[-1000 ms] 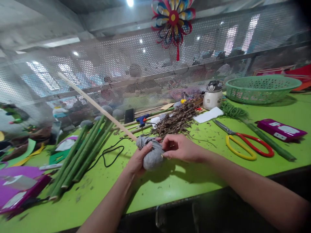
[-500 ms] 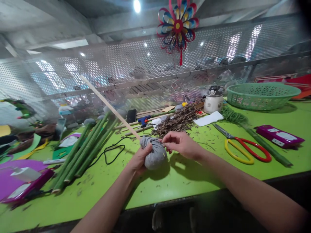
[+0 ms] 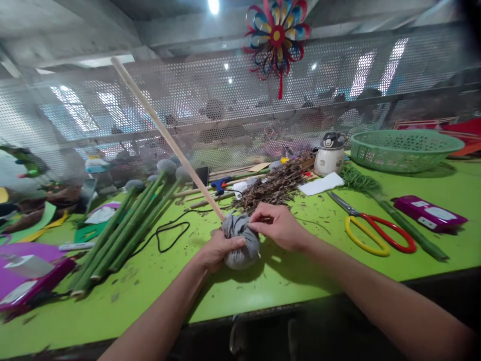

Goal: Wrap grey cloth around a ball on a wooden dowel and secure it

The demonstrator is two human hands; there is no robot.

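A round bundle of grey cloth (image 3: 242, 253), gathered and twisted at its top, is held just above the green table. From its gathered end a pale wooden stick (image 3: 167, 135) slants up and to the left. My left hand (image 3: 216, 249) wraps the bundle from the left, its thumb lying across the front. On the other side my right hand (image 3: 278, 225) pinches the cloth at the gathered top between thumb and fingertips. Whether a thread is also in that pinch is too small to make out.
Green-wrapped sticks with grey heads (image 3: 128, 220) lie to the left. Dried plant stems (image 3: 270, 185), a blue glue gun (image 3: 220, 185) and a white jar (image 3: 329, 155) stand behind. Scissors (image 3: 368, 235), a purple box (image 3: 429, 213) and a green basket (image 3: 406, 153) are right.
The stick has swung more upright, its far end rising. The bundle has turned slightly and shifted a little right; the left thumb now lies lower across it. The right hand still pinches the cloth.
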